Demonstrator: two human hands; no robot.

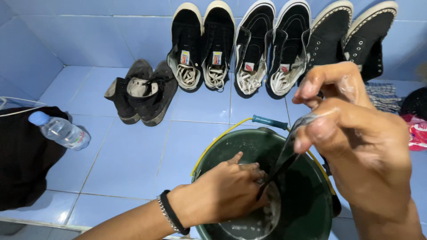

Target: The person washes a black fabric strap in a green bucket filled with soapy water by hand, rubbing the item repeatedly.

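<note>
Right, counting first: I see four pairs of shoes, eight in all. Three pairs stand toe-up against the blue tiled wall at twelve o'clock — one black pair with cream laces, one black pair with white stripes, one black high-top pair at one o'clock. The fourth, a worn dark pair, lies on the floor at ten o'clock. One plastic water bottle with a blue cap rests at nine o'clock on a black cloth. One dark green bucket with a yellow handle and teal grip sits at six o'clock, soapy water in its bottom.

One shoelace runs between my hands: dark, wet, flat and glistening, stretched taut from above the bucket's rim down into it. My right hand, foamy, is raised at three o'clock, thumb and forefinger pressed together pinching the lace's upper end, the other fingers curled loosely. My left hand, wearing one black band and one metal chain at the wrist, reaches into the bucket, fingers closed around the lace's lower part.
</note>
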